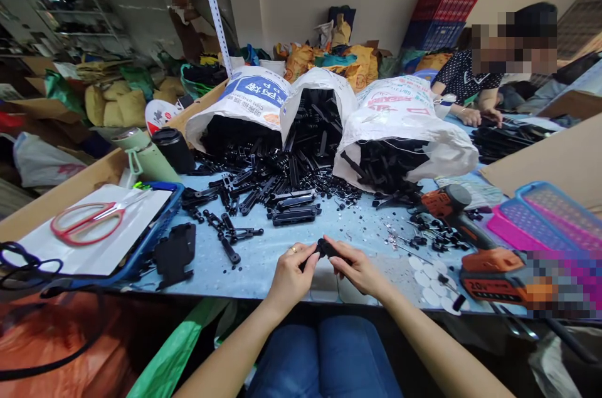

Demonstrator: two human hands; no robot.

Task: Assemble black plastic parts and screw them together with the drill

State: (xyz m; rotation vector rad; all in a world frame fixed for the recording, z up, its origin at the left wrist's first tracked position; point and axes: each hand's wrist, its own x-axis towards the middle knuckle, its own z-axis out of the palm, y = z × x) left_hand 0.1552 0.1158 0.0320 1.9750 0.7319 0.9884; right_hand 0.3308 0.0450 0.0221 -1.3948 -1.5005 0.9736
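Two bare hands are at work here, low in the centre of the frame, and both are on one small black part! The left hand, a ring on one finger, pinches it from the left; the right hand grips its other side, thumb and fingers closed in. The piece sits right between them, above the near edge of the blue table.

Look up to the middle: three white sacks lie open-mouthed, black pieces spilling forward. Over at lower right, an orange-and-black drill lies beside white discs. Far left, red-handled scissors rest on white paper over a blue basket. Upper right, a co-worker leans over more black parts.
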